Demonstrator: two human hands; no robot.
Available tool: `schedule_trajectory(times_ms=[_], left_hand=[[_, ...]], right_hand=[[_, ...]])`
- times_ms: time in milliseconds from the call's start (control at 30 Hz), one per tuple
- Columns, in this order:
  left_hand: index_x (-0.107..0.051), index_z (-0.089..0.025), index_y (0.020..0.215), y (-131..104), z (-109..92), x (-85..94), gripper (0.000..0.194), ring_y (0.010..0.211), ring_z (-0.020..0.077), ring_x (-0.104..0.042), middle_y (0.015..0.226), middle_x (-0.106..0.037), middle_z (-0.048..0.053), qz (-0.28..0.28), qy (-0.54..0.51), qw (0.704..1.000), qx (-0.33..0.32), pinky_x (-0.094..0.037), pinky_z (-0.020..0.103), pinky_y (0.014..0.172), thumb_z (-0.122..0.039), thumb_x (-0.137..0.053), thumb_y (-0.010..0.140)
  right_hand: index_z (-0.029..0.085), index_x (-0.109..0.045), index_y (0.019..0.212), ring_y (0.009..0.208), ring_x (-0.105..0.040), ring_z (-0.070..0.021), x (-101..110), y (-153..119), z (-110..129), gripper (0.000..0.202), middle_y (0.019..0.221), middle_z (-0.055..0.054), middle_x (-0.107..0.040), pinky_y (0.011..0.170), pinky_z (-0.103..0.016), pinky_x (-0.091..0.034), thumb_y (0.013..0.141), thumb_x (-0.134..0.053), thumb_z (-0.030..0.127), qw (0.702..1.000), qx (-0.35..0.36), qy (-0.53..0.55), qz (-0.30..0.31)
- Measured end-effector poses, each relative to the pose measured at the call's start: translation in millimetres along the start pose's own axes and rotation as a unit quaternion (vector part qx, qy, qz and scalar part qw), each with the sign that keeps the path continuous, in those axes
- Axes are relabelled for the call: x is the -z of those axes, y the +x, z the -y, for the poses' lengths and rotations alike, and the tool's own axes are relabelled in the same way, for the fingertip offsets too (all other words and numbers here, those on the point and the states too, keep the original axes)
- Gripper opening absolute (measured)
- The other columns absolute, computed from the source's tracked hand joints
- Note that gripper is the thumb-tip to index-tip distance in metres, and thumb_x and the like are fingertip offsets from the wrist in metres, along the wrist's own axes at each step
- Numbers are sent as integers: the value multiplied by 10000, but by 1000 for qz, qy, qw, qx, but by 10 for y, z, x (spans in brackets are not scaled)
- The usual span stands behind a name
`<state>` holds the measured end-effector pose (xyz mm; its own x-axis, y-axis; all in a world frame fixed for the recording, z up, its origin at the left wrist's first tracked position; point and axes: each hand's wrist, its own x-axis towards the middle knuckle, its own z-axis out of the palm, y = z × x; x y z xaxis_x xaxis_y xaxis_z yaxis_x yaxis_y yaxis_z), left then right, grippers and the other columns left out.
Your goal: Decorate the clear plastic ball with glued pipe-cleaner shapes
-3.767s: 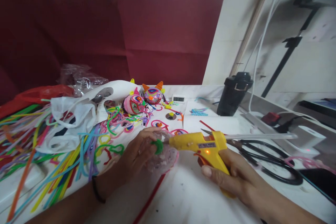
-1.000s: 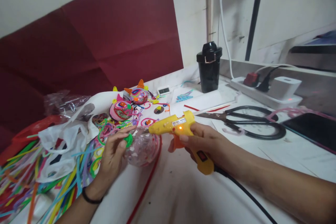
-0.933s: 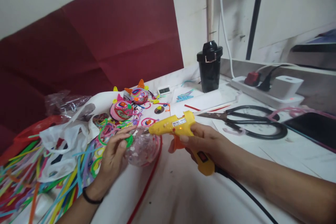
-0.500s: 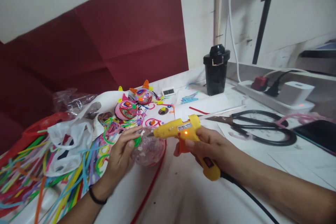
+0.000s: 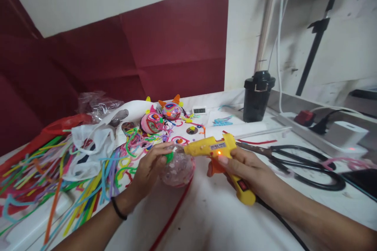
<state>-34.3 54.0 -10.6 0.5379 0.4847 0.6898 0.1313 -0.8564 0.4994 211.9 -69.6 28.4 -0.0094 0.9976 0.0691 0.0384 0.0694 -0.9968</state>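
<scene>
In my right hand [image 5: 244, 164] is a yellow hot glue gun [image 5: 210, 147] with an orange trigger and a lit orange light. Its nozzle points left, at the upper part of a clear plastic ball [image 5: 176, 170]. My left hand [image 5: 151, 164] is closed on the ball's left side, by a green piece [image 5: 169, 157]; some fingertips are hidden behind it. A red pipe cleaner [image 5: 172, 215] runs from the ball's right edge down toward me. Behind the ball sit two decorated balls with ears, one pink [image 5: 152, 122] and one with orange ears [image 5: 172, 110].
Colourful pipe cleaners [image 5: 85, 200] and a white plastic bag [image 5: 91, 151] cover the left side. To the right lie black-handled scissors [image 5: 303, 164], a phone [image 5: 361, 182] and a power strip [image 5: 319, 135]. A black cup [image 5: 255, 100] and a small digital display [image 5: 199, 110] stand behind.
The view has shifted, so everything sits further right and mostly lower. Both hands keep their grips, and the glue gun's nozzle stays at the top of the clear ball.
</scene>
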Motion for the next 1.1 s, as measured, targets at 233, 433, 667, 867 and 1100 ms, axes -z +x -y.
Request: schedule_trajectory(times_ms=[233,433,667,867,1100], left_hand=[[-636,-280,1152,-7,4,-22,231,1199,154,-571,1214,-672,29,-5,1,1000,-3,-419,287,1025,-231,-477,992],[-613,-266,1181,-27,0,-28,248,1203,155,-564,1207,-668,36,-4,9,1000,-3,-411,291,1038,-209,-460,994],[-603,-260,1185,-25,-29,-44,254,1195,149,-570,1190,-667,37,-17,22,1000,-12,-418,282,1035,-189,-455,991],[-620,-251,1157,-35,-11,-50,236,1193,177,-584,1186,-679,52,-27,19,999,-6,-435,328,1033,-205,-460,990],[-629,-250,1165,-28,-22,-58,236,1182,198,-597,1177,-690,63,-36,14,999,-3,-454,366,1026,-240,-470,990]], right_hand=[[185,-608,713,418,-353,-91,-34,13,-20,474,490,53,-429,397,-223,-275,772,-605,655,1000,5,-25,1],[183,-616,733,409,-350,-93,-60,27,-33,475,470,58,-419,395,-224,-281,767,-608,657,1000,9,-15,6],[195,-576,686,402,-347,-86,-70,25,-23,463,478,55,-440,390,-223,-272,762,-622,649,1000,12,-3,11],[203,-553,677,389,-337,-83,-80,38,-87,453,462,62,-439,409,-227,-300,796,-601,637,1000,9,4,15],[160,-664,731,433,-351,-89,-100,-4,-60,498,502,49,-410,386,-221,-257,838,-542,631,999,10,-44,9]])
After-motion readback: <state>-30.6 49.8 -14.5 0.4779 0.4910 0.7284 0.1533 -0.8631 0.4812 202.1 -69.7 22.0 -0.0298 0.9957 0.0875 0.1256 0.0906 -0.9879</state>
